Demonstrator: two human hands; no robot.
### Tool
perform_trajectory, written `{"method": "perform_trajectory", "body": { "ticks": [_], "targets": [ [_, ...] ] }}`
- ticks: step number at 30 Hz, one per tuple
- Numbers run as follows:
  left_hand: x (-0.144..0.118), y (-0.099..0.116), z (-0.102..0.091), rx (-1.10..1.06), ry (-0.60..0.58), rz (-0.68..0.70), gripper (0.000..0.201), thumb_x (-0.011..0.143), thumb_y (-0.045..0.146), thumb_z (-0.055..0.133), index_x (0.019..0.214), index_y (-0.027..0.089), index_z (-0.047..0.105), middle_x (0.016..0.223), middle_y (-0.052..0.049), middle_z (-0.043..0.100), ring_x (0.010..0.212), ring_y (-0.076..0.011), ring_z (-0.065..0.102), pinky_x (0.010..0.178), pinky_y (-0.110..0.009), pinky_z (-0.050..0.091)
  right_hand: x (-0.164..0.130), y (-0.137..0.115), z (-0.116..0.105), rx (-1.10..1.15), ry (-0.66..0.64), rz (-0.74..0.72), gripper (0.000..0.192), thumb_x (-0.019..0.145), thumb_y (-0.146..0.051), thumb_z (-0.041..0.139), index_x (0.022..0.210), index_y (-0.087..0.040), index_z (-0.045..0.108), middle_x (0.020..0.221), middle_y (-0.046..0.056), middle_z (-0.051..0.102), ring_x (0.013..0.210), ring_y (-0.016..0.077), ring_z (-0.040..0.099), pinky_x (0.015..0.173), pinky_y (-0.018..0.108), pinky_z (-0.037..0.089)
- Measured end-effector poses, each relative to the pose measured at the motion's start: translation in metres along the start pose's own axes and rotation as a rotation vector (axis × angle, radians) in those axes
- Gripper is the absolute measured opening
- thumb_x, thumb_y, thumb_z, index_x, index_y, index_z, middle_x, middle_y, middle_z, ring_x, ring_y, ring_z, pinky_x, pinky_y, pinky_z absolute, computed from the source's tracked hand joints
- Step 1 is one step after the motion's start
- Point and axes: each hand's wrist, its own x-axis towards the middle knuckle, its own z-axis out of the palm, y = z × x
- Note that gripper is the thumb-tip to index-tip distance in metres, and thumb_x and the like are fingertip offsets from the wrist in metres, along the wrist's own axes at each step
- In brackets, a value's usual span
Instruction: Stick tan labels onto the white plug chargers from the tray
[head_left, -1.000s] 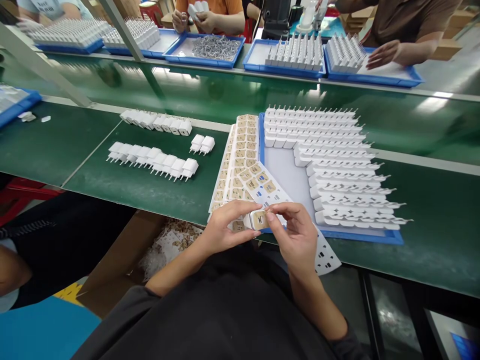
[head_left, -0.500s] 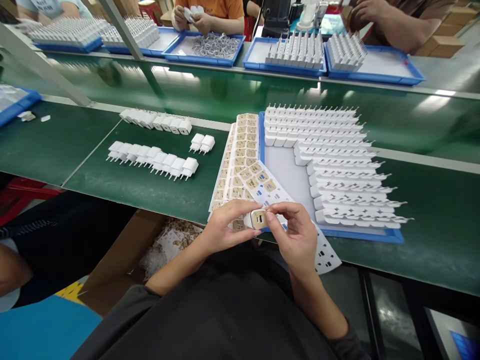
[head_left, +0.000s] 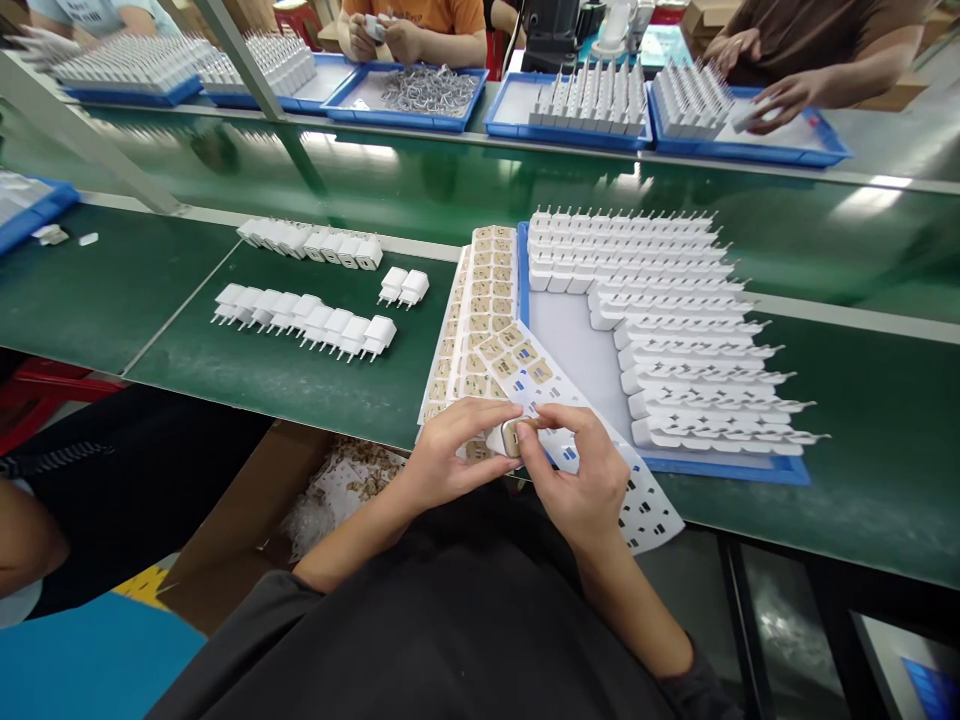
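Note:
My left hand grips a white USB charger plug between thumb and fingers, its port face turned right. A tan sticker covers that face. My right hand is closed at the charger's front, with the thumb pressed onto the sticker and the index finger by the upper edge. Part of the face is hidden under that thumb. Beneath the hands lies a partly used sticker sheet, which slants down past the bench edge. Fuller tan sticker sheets are stacked behind it.
On the right, a blue tray holds rows of white chargers, pins up. More chargers stand in rows on the green bench at left. A cardboard box with scraps sits below. Co-workers' hands and trays line the far side.
My right thumb has moved left from the sticker's right edge onto the charger's face. My left hand stays in place. Across the bench, a co-worker's hand has come down to a tray.

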Motion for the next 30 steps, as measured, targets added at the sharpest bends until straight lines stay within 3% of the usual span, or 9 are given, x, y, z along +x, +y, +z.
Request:
{"method": "perform_trajectory", "body": {
  "ticks": [2, 5, 9, 11, 17, 22, 30],
  "targets": [
    [-0.002, -0.001, 0.002, -0.015, 0.024, 0.001, 0.047, 0.087, 0.028, 0.077, 0.132, 0.024, 0.064, 0.123, -0.011, 0.074, 0.114, -0.0252, 0.070, 0.100, -0.040, 0.055, 0.003, -0.001, -0.002, -0.024, -0.009, -0.005, 0.032, 0.089, -0.012, 0.069, 0.116, -0.027, 0.062, 0.093, 0.004, 0.068, 0.083, 0.0201, 0.065, 0.078, 0.037, 0.059],
    [-0.006, -0.003, 0.007, -0.078, 0.089, -0.012, 0.049, 0.084, 0.024, 0.080, 0.130, 0.025, 0.064, 0.125, -0.011, 0.073, 0.117, -0.0259, 0.069, 0.102, -0.041, 0.055, 0.004, 0.001, -0.004, 0.168, -0.045, 0.171, 0.021, 0.092, -0.018, 0.066, 0.111, -0.027, 0.064, 0.097, 0.004, 0.063, 0.087, 0.0193, 0.063, 0.074, 0.034, 0.059],
    [-0.010, -0.005, 0.014, -0.160, 0.180, -0.033, 0.049, 0.081, 0.018, 0.082, 0.126, 0.024, 0.065, 0.124, -0.010, 0.072, 0.120, -0.0247, 0.067, 0.104, -0.039, 0.055, 0.000, 0.006, -0.002, 0.564, -0.238, 0.394, 0.027, 0.090, -0.026, 0.070, 0.116, -0.030, 0.064, 0.124, 0.006, 0.058, 0.120, 0.0226, 0.059, 0.088, 0.034, 0.059],
    [-0.011, -0.005, 0.016, -0.171, 0.211, -0.041, 0.047, 0.081, 0.015, 0.081, 0.124, 0.025, 0.064, 0.123, -0.010, 0.072, 0.120, -0.0239, 0.067, 0.103, -0.039, 0.055, -0.004, 0.007, 0.001, 0.682, -0.287, 0.453, 0.032, 0.089, -0.026, 0.073, 0.118, -0.032, 0.065, 0.132, 0.006, 0.057, 0.128, 0.0231, 0.056, 0.093, 0.034, 0.057],
    [-0.009, -0.005, 0.019, -0.092, 0.224, 0.077, 0.052, 0.079, 0.012, 0.083, 0.125, 0.024, 0.061, 0.125, -0.012, 0.070, 0.117, -0.0242, 0.068, 0.100, -0.041, 0.057, -0.008, 0.006, 0.015, 0.947, -0.146, 0.528, 0.020, 0.090, -0.019, 0.069, 0.105, -0.032, 0.072, 0.120, 0.002, 0.063, 0.122, 0.0198, 0.059, 0.096, 0.032, 0.054],
    [-0.005, -0.002, 0.020, 0.109, 0.240, 0.218, 0.049, 0.081, 0.008, 0.079, 0.124, 0.020, 0.059, 0.122, -0.014, 0.069, 0.114, -0.0228, 0.068, 0.098, -0.040, 0.059, -0.005, 0.001, 0.020, 0.972, -0.111, 0.525, 0.020, 0.087, -0.015, 0.070, 0.099, -0.031, 0.071, 0.112, 0.001, 0.063, 0.113, 0.0164, 0.060, 0.095, 0.029, 0.052],
    [-0.005, -0.003, 0.020, 0.167, 0.231, 0.256, 0.049, 0.084, 0.014, 0.079, 0.126, 0.021, 0.057, 0.122, -0.012, 0.069, 0.116, -0.0226, 0.068, 0.098, -0.043, 0.059, -0.006, 0.002, 0.023, 0.982, -0.055, 0.517, 0.017, 0.088, -0.014, 0.066, 0.093, -0.030, 0.071, 0.110, 0.000, 0.065, 0.112, 0.0176, 0.060, 0.102, 0.034, 0.046]
  ]
}}
